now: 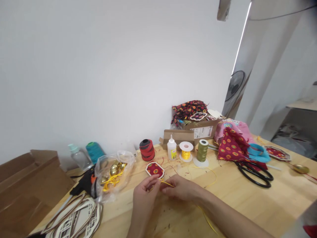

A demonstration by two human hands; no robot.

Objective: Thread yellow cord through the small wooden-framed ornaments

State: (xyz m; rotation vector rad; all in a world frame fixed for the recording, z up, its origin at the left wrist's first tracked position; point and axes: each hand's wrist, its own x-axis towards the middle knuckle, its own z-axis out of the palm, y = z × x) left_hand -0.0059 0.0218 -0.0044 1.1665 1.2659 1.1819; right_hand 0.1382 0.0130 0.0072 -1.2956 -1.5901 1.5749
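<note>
Both hands meet over the near middle of the wooden table. My left hand is closed in a pinch at the lower edge of a small red patterned ornament with a pale wooden frame. Yellow cord runs from there to the fingers of my right hand, which are pinched on it. A loose length of the cord trails below my right forearm. The fingertips partly hide where the cord meets the ornament.
Behind the hands stand a red-and-black thread spool, a glue bottle, a yellow cord spool and a green thread cone. Left are a bag of bells, a glue gun and wooden frames. Black-handled scissors lie right.
</note>
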